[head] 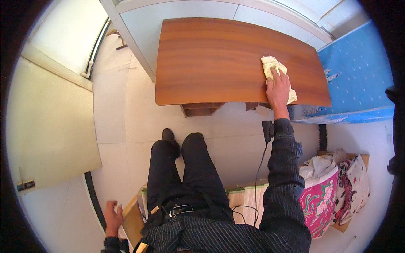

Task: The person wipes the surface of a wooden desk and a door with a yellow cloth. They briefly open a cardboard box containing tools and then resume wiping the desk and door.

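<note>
A folded pale yellow cloth lies on the reddish-brown wooden tabletop, towards its right side. My right hand presses over the cloth, its fingers pointing to the far edge and its wrist above the near edge. Low at the left, my left hand hangs beside my hip, fingers slightly curled and apart, with nothing in it. The cloth's middle is partly hidden beneath my right fingers.
A blue patterned panel stands against the table's right end. Below my right forearm, a black power strip trails a cord. A pink floral bag sits at the lower right. The pale yellow door is at the left.
</note>
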Demonstrator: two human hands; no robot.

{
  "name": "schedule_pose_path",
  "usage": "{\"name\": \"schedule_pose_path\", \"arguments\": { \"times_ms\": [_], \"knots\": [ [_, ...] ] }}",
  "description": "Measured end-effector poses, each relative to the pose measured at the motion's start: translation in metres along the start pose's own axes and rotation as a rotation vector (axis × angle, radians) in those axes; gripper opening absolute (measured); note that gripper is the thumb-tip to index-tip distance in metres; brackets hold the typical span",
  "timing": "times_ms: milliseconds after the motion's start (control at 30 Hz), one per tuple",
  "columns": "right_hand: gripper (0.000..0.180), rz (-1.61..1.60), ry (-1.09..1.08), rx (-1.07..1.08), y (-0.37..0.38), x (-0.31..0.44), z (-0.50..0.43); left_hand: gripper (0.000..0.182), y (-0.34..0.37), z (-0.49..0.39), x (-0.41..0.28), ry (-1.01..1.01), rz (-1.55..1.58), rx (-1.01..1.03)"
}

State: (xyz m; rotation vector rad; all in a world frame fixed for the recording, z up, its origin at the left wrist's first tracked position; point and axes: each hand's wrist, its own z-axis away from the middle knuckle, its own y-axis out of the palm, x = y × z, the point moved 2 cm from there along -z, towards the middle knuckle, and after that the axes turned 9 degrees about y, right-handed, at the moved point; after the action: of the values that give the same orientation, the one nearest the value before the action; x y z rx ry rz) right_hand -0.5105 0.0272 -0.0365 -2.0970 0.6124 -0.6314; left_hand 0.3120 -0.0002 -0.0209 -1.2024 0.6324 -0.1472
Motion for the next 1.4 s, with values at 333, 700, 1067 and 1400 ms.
{"name": "schedule_pose_path", "arguments": {
  "times_ms": [333,700,1067,1400],
  "knots": [
    [0.046,-0.324,-0.143,0.189,-0.014,0.145,0.051,0.041,-0.026,-0.271,-0.191,0.619,0.061,-0.16],
    [0.045,-0.241,-0.098,0.16,-0.004,0.145,0.032,0.044,-0.009,-0.294,-0.235,0.747,0.109,-0.236],
    [0.045,-0.183,-0.178,0.16,0.006,0.141,0.03,0.036,-0.011,-0.194,-0.073,0.378,0.194,-0.312],
    [0.045,-0.153,-0.196,0.163,0.011,0.137,0.028,0.035,-0.026,-0.127,-0.044,0.237,0.217,-0.287]
  ]
}}
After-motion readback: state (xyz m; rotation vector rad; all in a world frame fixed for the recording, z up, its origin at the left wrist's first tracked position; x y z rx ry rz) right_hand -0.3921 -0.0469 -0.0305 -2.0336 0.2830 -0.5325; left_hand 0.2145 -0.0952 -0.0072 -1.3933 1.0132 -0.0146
